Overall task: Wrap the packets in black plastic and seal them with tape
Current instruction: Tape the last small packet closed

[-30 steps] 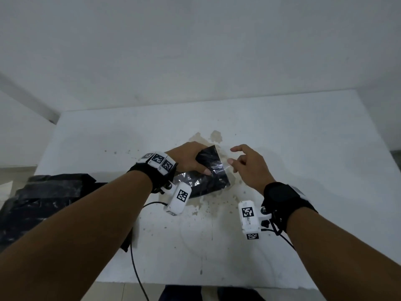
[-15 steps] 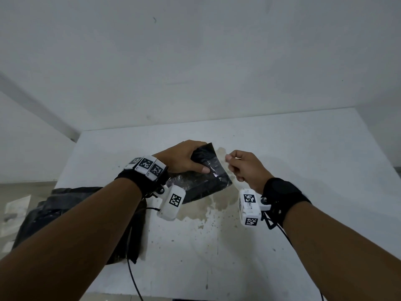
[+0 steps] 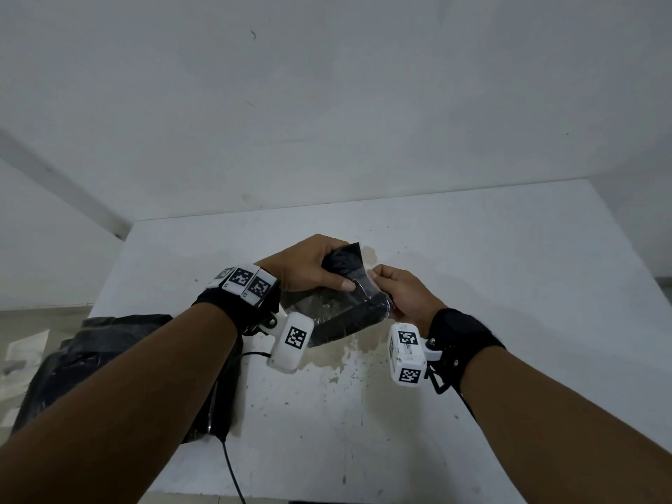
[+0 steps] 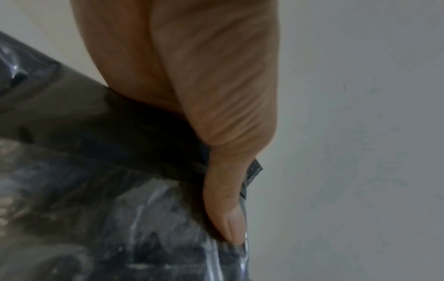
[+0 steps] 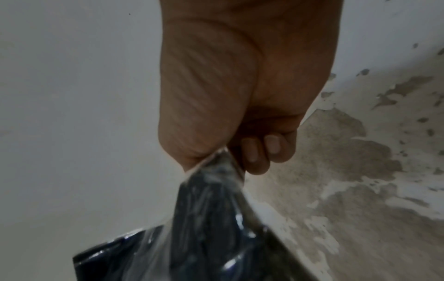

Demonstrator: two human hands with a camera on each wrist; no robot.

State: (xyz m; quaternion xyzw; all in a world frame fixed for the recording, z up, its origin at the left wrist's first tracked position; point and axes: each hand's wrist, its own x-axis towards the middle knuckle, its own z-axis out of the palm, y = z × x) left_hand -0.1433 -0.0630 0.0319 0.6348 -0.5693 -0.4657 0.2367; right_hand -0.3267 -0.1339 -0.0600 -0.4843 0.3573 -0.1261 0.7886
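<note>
Since half a second ago the right hand [image 3: 403, 294] has closed in on the black packet [image 3: 349, 307] and now touches it, and the packet sits higher and nearer the body, held in the air above the white table [image 3: 509, 285]. The left hand [image 3: 309, 265] grips the packet's far end from above, thumb [image 4: 228, 214] pressed flat on the glossy wrap. The right hand pinches a strip of clear tape [image 5: 216, 167] at the packet's near corner, its other fingers [image 5: 254, 152] curled into the palm. Both wrists carry black bands with white blocks printed with square black-and-white code tags [image 3: 295, 337] (no readable words anywhere).

Under the left forearm a heap of black plastic [image 3: 102, 358] lies at the table's left edge, with a thin black cable [image 3: 232, 471] trailing off the front. Below the packet the tabletop shows a brownish patch [image 3: 349, 354] and scattered specks. Beyond the table stands a plain, pale wall [image 3: 327, 103].
</note>
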